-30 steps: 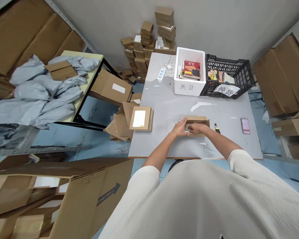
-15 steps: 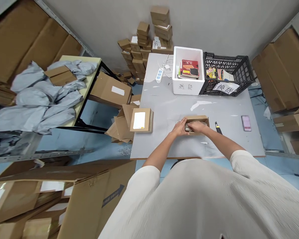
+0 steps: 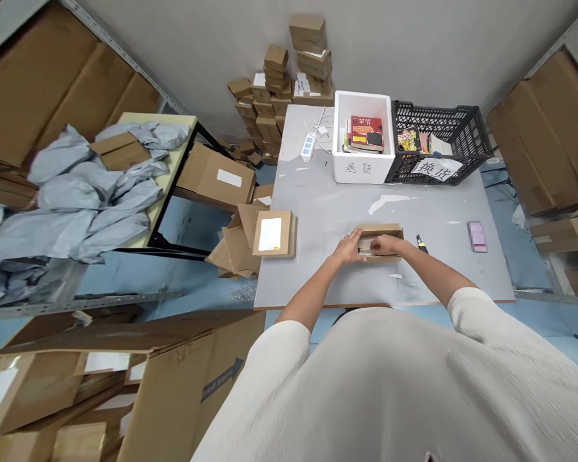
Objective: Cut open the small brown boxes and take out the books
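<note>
A narrow cardboard box (image 3: 379, 229), open at the top, lies near the front of the grey table. My left hand (image 3: 349, 247) grips its left end, thumb side against the wall. Inside the box is my right hand (image 3: 384, 244), with its fingers curled together; what they hold, if anything, is too small to make out. A pale, flat item shows at the bottom of the box by those fingertips, its kind unclear. Just right of the box lies a black and yellow utility knife (image 3: 421, 244), touched by neither hand.
A taped carton with a white label (image 3: 270, 234) sits at the table's left edge. Toward the back stand a white foam box (image 3: 363, 170) of books, a black plastic crate (image 3: 467, 168) and a power strip (image 3: 308, 147). A phone (image 3: 476, 237) lies at right.
My right hand has gone from lying flat with fingers stretched inside the box to a curled, raised shape, so more of the interior shows. My left hand keeps its place.
</note>
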The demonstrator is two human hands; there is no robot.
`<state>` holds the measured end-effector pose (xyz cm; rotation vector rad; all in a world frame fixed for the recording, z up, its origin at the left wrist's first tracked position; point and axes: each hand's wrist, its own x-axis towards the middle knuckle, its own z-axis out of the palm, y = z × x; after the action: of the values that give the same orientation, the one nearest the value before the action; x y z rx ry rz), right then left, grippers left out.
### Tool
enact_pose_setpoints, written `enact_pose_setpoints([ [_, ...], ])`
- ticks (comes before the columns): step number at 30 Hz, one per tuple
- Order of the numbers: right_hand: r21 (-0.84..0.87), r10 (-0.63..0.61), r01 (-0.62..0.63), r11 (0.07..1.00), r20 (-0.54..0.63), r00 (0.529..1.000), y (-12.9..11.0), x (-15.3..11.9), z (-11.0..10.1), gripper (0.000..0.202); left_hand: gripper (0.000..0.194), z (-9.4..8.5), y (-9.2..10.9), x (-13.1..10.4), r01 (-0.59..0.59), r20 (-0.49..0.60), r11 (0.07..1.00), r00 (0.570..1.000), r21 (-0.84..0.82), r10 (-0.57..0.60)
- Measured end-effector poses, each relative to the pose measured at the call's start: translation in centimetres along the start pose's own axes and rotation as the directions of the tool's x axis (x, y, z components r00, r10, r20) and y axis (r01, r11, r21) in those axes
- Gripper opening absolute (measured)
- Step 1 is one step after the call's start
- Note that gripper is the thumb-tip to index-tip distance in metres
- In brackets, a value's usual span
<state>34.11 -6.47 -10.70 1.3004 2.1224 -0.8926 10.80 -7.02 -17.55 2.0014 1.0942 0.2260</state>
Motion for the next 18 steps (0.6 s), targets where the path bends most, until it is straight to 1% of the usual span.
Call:
enact_pose_setpoints([
  [4,-0.059,0.040,-0.037,0.998,0.045,0.998,-0.7,0.1,-0.3,0.033,0.141,0.2,-0.2,0.1,0.007,0.004,1.000,1.000,0.005,-0.007],
  [8,-0.145,0.007,-0.002,0.989,0.036,0.999,-1.6,0.1,-0.1,0.029,0.139,0.1,-0.2,0.1,0.011,0.016,1.000,1.000,0.016,-0.011],
  [13,-0.140,-0.046,0.041,0.989,-0.034,0.998,-1.7,0.3,0.4,0.027,0.138,-0.1,0.1,0.0,0.010,0.023,0.999,1.000,0.034,-0.011],
  [18,-0.102,-0.073,0.071,0.992,-0.024,0.997,-1.8,0.2,0.4,0.022,0.137,-0.2,0.2,-0.1,-0.003,0.015,1.000,1.000,0.023,0.003],
])
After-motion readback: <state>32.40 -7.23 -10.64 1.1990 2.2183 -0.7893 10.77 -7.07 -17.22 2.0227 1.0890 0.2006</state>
